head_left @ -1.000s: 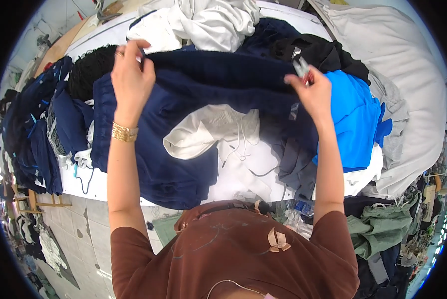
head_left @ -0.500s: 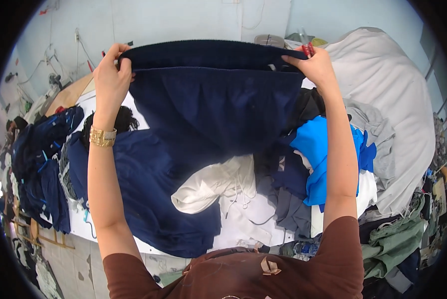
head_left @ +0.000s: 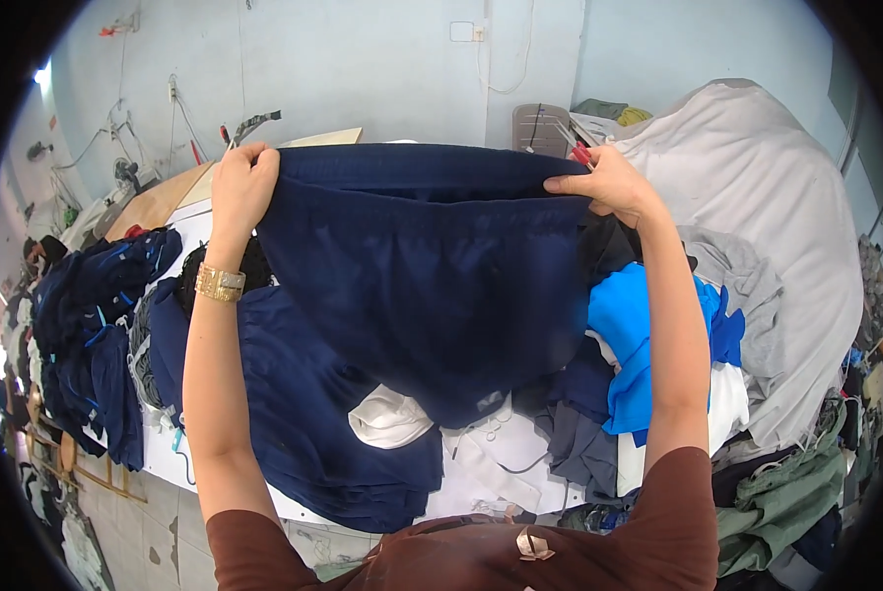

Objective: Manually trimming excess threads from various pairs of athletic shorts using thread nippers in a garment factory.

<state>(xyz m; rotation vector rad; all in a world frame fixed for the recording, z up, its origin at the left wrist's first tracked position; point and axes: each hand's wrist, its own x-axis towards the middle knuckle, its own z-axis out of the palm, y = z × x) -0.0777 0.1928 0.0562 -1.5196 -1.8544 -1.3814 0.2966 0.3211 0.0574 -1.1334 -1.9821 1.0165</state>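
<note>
A pair of navy elastic-waist shorts (head_left: pixel 432 286) hangs between my hands, its waistband stretched wide and its top opening showing. My left hand (head_left: pixel 247 182), with a gold band on the wrist, is closed on the left end of the waistband. At the other end my right hand (head_left: pixel 614 187) pinches the waistband between thumb and fingers. Small red-handled snips (head_left: pixel 583 156) stick up from that same hand. Below, another navy garment (head_left: pixel 304 414) lies spread on the white table (head_left: pixel 461 483). A white cloth piece (head_left: pixel 387 416) is partly hidden behind the hanging shorts.
Bright blue clothing (head_left: pixel 624 325) and dark grey pieces (head_left: pixel 579 433) are heaped at the right. A large pale grey cloth (head_left: pixel 767 227) covers a bulky pile beyond them. On the left lies a stack of navy garments (head_left: pixel 92 315). A brown plastic chair back (head_left: pixel 540 128) stands by the wall.
Both hands and the waistband now sit lower in view, with the whole scene shifted down too. The waistband opening has narrowed, and the hanging cloth covers more of the white piece.
</note>
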